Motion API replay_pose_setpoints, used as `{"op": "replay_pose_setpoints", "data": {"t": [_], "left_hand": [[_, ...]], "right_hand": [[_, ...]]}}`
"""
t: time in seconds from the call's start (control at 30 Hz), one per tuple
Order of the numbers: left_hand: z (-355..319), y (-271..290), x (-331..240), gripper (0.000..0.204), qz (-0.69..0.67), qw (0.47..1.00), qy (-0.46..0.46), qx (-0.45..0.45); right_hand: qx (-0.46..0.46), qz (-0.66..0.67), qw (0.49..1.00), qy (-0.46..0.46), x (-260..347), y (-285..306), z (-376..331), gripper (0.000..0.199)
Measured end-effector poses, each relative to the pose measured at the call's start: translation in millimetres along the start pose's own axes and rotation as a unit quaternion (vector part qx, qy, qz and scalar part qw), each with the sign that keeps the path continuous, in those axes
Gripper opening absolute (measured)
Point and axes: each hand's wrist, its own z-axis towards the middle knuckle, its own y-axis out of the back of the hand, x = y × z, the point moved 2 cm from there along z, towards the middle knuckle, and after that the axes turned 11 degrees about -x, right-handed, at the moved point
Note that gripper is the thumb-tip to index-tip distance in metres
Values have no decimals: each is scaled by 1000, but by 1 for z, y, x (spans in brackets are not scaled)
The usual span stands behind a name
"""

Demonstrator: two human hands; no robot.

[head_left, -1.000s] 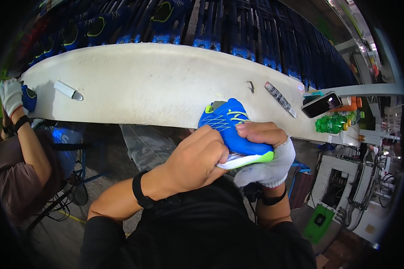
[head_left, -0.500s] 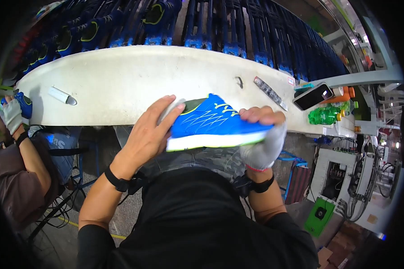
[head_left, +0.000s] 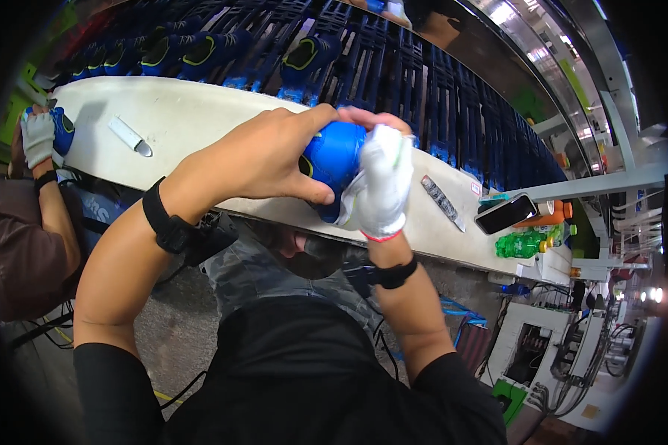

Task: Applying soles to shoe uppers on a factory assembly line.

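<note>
A blue sneaker (head_left: 337,154) with lime-yellow trim is held over the near side of the white worktable, turned so its length is foreshortened. My bare left hand (head_left: 278,152) wraps around it from the left, the thumb lying along its near part. On its other side, my right hand (head_left: 384,182), in a white glove that leaves the fingertips bare, presses against the shoe. Its fingers curl over the far end. The sole is mostly hidden behind the glove. Right of my hands, a blade tool with a wrapped dark handle (head_left: 442,202) lies on the table.
Behind the white worktable (head_left: 200,100) runs a blue slatted rack (head_left: 416,96) carrying several blue shoes (head_left: 215,48). A white-handled tool (head_left: 130,136) lies at left. A phone (head_left: 505,215) and green bottle (head_left: 521,245) stand at right. A co-worker's gloved hand (head_left: 38,139) holds another shoe.
The sneaker has swung from lying sideways to pointing away, and my hands have moved farther over the table with it. The whole view has turned, shifting the table's slant.
</note>
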Motion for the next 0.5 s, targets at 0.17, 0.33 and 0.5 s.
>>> {"op": "replay_pose_setpoints", "data": {"t": [0.17,0.33,0.5], "left_hand": [[-1,-3,33,90,-3,997,22,-68],[6,-3,28,86,11,997,25,-65],[17,-15,-10,72,69,995,-43,-62]], "right_hand": [[-68,318,945,-17,-30,13,9,44],[-46,-117,992,26,-15,-4,6,66],[-46,-103,994,8,0,9,1,66]]}}
